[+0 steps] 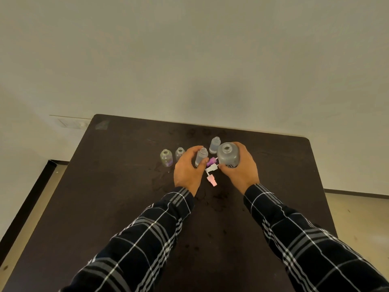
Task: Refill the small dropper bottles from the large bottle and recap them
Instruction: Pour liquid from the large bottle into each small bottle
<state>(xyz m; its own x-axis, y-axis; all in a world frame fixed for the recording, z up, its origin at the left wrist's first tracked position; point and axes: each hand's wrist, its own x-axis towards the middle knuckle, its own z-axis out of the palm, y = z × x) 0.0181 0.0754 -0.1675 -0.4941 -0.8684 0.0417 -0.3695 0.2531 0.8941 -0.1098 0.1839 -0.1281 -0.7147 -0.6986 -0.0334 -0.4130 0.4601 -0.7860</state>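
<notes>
Large bottle (228, 154), frosted and uncapped, sits near the desk's (126, 186) far edge, gripped by the right hand (240, 167). The left hand (187, 167) curls round a small open bottle (201, 158) just beside it. Loose caps (211, 168) lie between the hands.

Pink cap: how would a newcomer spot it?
On the dark table, find the gap between the left hand and right hand. Three caps lie there. The pink cap is nearest the person; the white cap and purple cap lie farther back.
</notes>
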